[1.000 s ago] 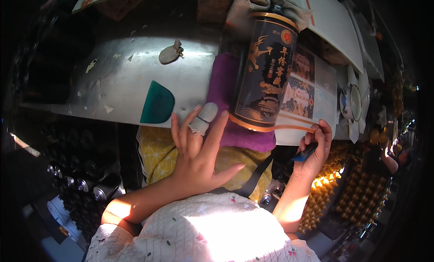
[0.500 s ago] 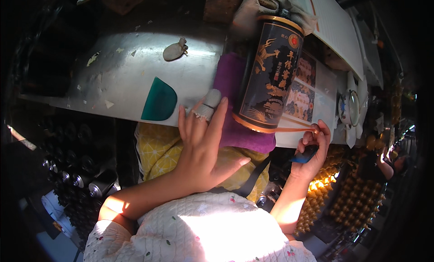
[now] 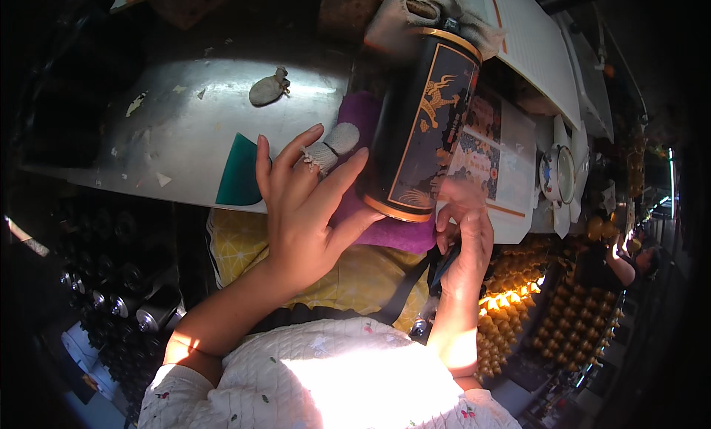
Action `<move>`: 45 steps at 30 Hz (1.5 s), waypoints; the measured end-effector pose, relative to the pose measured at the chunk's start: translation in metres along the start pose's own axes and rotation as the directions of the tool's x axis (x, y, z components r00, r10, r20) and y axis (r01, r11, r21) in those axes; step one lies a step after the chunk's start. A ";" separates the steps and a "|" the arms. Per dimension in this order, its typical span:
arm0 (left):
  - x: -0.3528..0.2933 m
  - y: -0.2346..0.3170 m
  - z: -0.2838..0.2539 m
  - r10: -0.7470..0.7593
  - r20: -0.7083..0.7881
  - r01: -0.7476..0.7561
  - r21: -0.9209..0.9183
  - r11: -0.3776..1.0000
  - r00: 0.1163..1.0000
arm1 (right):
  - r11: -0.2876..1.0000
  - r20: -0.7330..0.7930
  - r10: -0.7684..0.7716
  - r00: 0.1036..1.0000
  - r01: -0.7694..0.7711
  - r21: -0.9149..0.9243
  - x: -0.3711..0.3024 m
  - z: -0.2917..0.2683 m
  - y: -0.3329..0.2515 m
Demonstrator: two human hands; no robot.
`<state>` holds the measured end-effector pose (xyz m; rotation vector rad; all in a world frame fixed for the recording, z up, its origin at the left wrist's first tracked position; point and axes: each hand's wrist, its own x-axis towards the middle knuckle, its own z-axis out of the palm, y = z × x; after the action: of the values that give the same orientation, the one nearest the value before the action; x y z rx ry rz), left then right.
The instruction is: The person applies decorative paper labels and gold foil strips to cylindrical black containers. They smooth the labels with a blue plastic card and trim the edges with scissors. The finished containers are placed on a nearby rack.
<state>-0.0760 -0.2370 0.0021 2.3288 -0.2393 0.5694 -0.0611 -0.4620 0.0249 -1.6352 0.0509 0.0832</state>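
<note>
A black bottle [image 3: 396,125] with gold rims and a dark, gold-figured label [image 3: 437,125] lies tilted on a purple cloth [image 3: 363,107]. My left hand [image 3: 300,214] is spread beside its lower left side, the thumb at the bottom rim. One finger of that hand wears a grey knitted finger cover [image 3: 331,149]. My right hand [image 3: 465,244] is at the bottle's lower right edge, its upper fingers blurred by motion. A dark blue scraper [image 3: 446,266], mostly hidden, is tucked in its palm.
A green scraper [image 3: 241,173] and a small grey pouch [image 3: 268,90] lie on the metal table [image 3: 170,118]. Printed label sheets [image 3: 511,170] and an enamel cup [image 3: 559,173] are at the right. Dark bottles [image 3: 111,281] stand low left, gold ones [image 3: 578,318] low right, near another person [image 3: 618,266].
The bottle has turned, its label now facing further right. My left thumb has come to its bottom rim. My right hand has moved left to the bottle, and the orange strip it pinched no longer shows there.
</note>
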 end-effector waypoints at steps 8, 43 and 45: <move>0.007 0.015 0.008 -0.221 0.293 0.291 -0.222 0.931 0.930 | 0.996 0.030 0.007 1.000 -0.004 -0.086 0.002 0.008 -0.002; -0.046 0.030 0.021 0.263 0.037 -0.264 0.019 0.964 0.964 | 0.992 0.011 -0.052 0.999 0.053 -0.111 0.004 0.014 -0.004; -0.049 0.024 0.015 0.232 0.066 -0.232 -0.012 0.973 0.970 | 0.992 0.015 -0.048 0.999 0.050 -0.119 0.004 0.015 -0.006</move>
<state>-0.1222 -0.2641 -0.0163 2.3336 -0.5497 0.6039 -0.0571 -0.4470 0.0298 -1.7541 -0.0037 0.0597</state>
